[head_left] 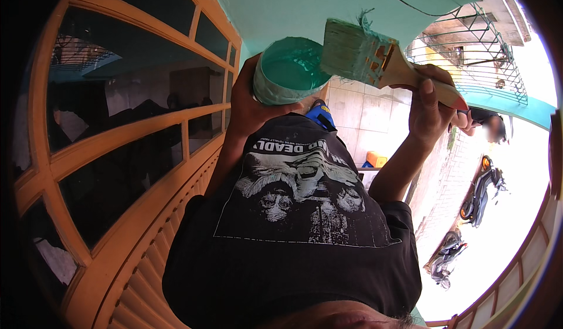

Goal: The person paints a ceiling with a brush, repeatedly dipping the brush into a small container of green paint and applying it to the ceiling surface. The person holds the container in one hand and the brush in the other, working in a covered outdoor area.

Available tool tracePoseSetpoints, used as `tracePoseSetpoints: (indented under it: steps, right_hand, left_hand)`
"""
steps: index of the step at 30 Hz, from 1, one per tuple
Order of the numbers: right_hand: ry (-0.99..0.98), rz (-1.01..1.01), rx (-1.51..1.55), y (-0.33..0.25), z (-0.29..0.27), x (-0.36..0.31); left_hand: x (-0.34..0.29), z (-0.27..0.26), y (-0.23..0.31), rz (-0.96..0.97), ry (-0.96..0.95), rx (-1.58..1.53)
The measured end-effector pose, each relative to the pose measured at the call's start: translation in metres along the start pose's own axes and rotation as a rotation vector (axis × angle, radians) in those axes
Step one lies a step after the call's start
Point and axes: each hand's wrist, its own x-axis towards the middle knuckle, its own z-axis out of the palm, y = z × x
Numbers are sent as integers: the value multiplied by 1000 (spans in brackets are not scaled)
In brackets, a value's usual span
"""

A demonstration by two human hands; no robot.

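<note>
A round paint tub [287, 95] with pale, paint-smeared sides is gripped in my left hand [245, 94], its fingers wrapped round the wall. Glossy green paint [287, 70] shows inside it. My right hand [432, 103] is closed on the wooden handle of a wide paintbrush [384, 68], thumb on the near side. The bristles are coated in pale green, with stray hairs sticking out at the edges, and the metal band is smeared with paint too. The bristle end is right beside the tub's rim; I cannot tell whether they touch.
Orange-framed glass panes [117, 124] run along my left. A green wall [264, 3] stands ahead, with a dark cable and a green wire grille [498, 59] at the right. Light tiles [366, 109] lie below. Two motorcycles [484, 188] and a person [491, 128] are outside, to the right.
</note>
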Motion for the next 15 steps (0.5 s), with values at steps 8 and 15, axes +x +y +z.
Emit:
tracePoseSetpoints:
  steps: [8,15]
  right_hand:
    - [12,18,7,2,0,0]
    - [30,-16,48,3,5,0]
  left_hand:
    - [-1,-2,-4,-1,10,15]
    - [0,-4,-3,8,5,38]
